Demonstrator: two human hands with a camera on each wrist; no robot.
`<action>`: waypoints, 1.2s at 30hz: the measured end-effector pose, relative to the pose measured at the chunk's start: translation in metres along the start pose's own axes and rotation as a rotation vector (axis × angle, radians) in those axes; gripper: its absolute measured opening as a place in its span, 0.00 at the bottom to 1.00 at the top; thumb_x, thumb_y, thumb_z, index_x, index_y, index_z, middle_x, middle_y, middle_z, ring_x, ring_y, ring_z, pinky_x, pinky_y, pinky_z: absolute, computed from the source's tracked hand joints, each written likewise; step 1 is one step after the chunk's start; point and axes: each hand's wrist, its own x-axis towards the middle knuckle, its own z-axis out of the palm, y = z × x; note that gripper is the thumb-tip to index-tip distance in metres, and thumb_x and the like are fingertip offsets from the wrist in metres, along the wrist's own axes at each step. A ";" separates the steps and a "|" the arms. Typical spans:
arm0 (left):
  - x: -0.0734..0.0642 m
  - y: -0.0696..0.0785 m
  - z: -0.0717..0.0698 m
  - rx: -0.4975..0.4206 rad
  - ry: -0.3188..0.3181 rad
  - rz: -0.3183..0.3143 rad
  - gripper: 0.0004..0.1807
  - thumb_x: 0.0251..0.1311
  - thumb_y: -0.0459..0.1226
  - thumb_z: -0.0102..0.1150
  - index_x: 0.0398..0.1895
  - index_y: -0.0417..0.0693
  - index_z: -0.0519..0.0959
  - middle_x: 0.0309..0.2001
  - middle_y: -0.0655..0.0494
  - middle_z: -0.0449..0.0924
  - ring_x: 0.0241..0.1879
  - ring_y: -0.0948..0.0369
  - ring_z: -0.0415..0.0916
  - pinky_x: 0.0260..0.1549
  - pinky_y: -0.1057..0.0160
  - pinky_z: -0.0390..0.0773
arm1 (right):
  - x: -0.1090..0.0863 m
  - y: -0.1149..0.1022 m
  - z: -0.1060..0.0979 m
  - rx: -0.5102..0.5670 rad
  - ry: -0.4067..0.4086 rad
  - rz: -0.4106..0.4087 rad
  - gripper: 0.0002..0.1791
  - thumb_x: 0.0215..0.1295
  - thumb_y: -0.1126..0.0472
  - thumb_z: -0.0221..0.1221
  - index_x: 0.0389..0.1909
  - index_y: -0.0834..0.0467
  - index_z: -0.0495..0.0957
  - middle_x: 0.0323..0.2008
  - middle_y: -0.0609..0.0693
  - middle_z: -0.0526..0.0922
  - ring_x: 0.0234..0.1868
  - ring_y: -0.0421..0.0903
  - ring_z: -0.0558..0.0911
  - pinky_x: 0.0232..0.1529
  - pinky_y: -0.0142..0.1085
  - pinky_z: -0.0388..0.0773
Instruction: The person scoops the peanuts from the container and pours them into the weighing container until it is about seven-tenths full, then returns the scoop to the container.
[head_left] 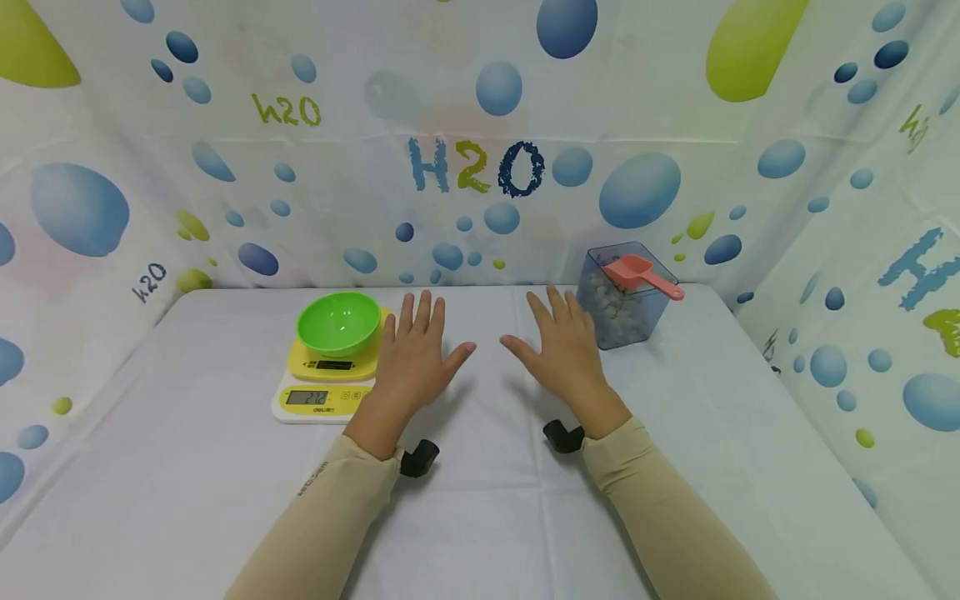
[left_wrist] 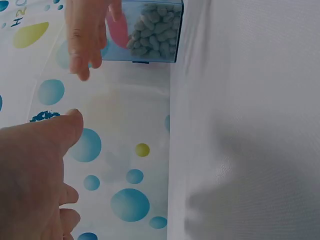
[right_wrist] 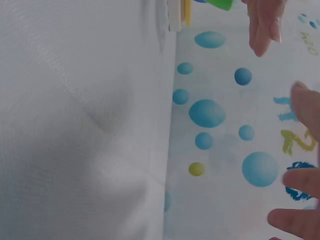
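Observation:
Both hands are held out over the white table with fingers spread and nothing in them. In the head view the left hand (head_left: 414, 358) is just right of a yellow and white kitchen scale (head_left: 322, 398), overlapping its right edge. A green bowl (head_left: 339, 323) rests on the scale, whose display shows digits that look like 272. The right hand (head_left: 566, 350) is left of a clear bluish bin (head_left: 622, 321) filled with pale, pebble-like lumps (left_wrist: 156, 32). Across the bin's top lies a coral-pink scoop (head_left: 637, 273), its handle sticking out to the right.
A white cloth covers the table (head_left: 480, 533). Behind it and at both sides hangs a white curtain (head_left: 450, 75) printed with blue and green drops and H2O lettering. The scale stands back left, the bin back right near the curtain.

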 end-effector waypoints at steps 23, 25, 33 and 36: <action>0.036 0.045 0.021 -0.574 -0.107 0.101 0.46 0.69 0.65 0.39 0.80 0.51 0.42 0.80 0.53 0.39 0.79 0.55 0.35 0.76 0.44 0.37 | 0.002 0.089 -0.013 0.797 0.539 0.717 0.69 0.47 0.42 0.75 0.79 0.44 0.35 0.78 0.46 0.41 0.78 0.44 0.42 0.77 0.43 0.48; 0.040 0.054 0.023 -0.634 -0.124 0.112 0.47 0.68 0.66 0.39 0.80 0.53 0.42 0.80 0.55 0.40 0.79 0.56 0.36 0.76 0.46 0.40 | 0.006 0.095 -0.017 0.820 0.481 0.710 0.71 0.46 0.42 0.75 0.79 0.42 0.31 0.79 0.44 0.37 0.79 0.43 0.39 0.78 0.45 0.46; 0.044 0.072 0.028 -0.745 -0.178 0.112 0.47 0.65 0.69 0.39 0.80 0.60 0.43 0.80 0.61 0.41 0.78 0.58 0.41 0.76 0.51 0.48 | 0.021 0.107 -0.024 0.885 0.360 0.636 0.70 0.49 0.46 0.74 0.79 0.43 0.29 0.79 0.48 0.39 0.79 0.47 0.45 0.77 0.47 0.48; 0.045 0.073 0.029 -0.755 -0.176 0.109 0.46 0.65 0.69 0.39 0.80 0.60 0.43 0.80 0.60 0.42 0.78 0.58 0.42 0.75 0.50 0.49 | 0.023 0.110 -0.023 0.864 0.356 0.631 0.69 0.50 0.46 0.74 0.79 0.44 0.31 0.78 0.49 0.42 0.78 0.48 0.48 0.77 0.47 0.51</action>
